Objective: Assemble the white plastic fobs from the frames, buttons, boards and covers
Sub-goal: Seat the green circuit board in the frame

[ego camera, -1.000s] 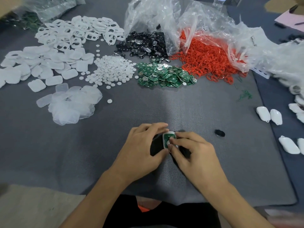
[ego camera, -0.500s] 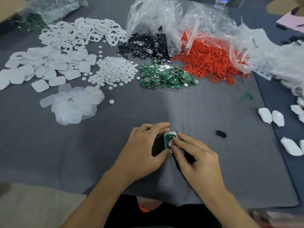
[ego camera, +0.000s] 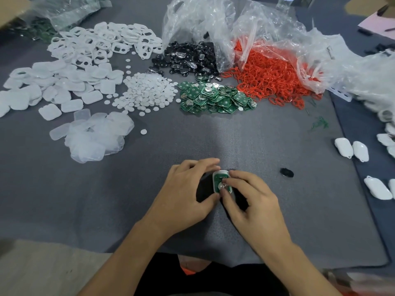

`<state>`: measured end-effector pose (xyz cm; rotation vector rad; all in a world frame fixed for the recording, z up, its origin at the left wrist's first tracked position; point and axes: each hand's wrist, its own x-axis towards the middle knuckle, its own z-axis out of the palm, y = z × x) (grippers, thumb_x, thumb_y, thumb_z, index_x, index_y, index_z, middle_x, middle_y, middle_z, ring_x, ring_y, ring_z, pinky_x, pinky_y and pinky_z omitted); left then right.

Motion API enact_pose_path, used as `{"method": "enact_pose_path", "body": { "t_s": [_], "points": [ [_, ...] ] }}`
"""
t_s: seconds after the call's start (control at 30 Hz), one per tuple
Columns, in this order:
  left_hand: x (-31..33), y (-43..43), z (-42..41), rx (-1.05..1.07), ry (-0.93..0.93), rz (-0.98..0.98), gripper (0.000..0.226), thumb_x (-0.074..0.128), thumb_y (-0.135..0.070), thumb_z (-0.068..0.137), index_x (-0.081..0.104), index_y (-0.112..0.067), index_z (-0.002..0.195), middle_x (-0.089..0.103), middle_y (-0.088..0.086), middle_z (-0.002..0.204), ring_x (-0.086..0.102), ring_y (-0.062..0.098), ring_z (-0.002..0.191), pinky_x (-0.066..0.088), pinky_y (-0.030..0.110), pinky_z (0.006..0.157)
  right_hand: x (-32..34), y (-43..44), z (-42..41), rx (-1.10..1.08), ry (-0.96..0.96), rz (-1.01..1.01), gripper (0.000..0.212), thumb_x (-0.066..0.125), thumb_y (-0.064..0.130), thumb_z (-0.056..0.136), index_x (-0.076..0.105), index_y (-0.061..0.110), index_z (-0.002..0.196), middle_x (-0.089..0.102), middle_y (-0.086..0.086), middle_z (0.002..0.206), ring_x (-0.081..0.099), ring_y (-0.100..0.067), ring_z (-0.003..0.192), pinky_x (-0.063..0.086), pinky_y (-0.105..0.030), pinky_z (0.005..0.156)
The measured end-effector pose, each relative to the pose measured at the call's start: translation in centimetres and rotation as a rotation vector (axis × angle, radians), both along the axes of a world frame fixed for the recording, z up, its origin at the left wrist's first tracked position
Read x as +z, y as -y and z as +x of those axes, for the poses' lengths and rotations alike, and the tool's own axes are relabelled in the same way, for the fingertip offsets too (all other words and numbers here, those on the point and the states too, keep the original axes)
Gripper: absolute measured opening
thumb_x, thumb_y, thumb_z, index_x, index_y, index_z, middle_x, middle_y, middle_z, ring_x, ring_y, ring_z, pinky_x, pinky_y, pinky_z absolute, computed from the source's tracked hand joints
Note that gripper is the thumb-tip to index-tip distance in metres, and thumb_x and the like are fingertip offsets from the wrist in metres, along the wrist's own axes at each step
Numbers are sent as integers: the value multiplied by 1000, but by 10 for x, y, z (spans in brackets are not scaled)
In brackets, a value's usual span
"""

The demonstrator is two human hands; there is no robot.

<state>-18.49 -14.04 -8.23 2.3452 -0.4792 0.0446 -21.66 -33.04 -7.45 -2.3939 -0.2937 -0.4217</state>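
Where it is: the half-built fob (ego camera: 222, 183) sits low on the grey mat (ego camera: 235, 137), right between the person's two hands, near the table's front edge.
What it is right now: a white frame (ego camera: 214, 180) with a green board (ego camera: 220, 180) lying in it, no cover on yet.
Weight: looks super light, the kind of part a stray finger would flick away.
Stiffness: hard thin plastic shell, probably snaps together and doesn't bend much.
Fragile bit: the board, most likely. There's a small shiny metal part on it, so pushing on the green corners seems safer than pushing on that.
Slip: smooth plastic, a bit slick, but the mat looks grippy.
Where to grab: by the frame's outer edges, top and bottom, face left free.
Left hand (ego camera: 188, 189): narrow grip, forefinger curled over the frame's top end and thumb under its bottom end, holding it steady.
Right hand (ego camera: 252, 197): fingers curled in tight, tips pinching at the middle of the board; whether it's seating or just nudging it, can't tell.
Spares: boards pile (ego camera: 215, 97) and buttons pile (ego camera: 147, 90) well up the mat.
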Motion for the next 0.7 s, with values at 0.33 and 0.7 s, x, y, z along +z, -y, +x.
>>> {"method": "enact_pose_path", "body": {
  "t_s": [0.33,0.7],
  "points": [
    [2,0,0,-7,-8,-6,65,64,-49,85,43,-37,146,56,-32,133,43,-3,130,23,17,109,5,0,2,49,-8,-41,17,71,16,91,72,9,107,62,1,121,60,-14,116,49,-33,100],
    [2,0,0,-8,-11,-3,65,67,-46,85,43,-37,145,58,-30,131,44,-2,128,24,18,108,15,7,13,193,-72,-173,20,68,18,94,69,9,112,58,0,125,59,-15,115,47,-34,103]
  ]
}}
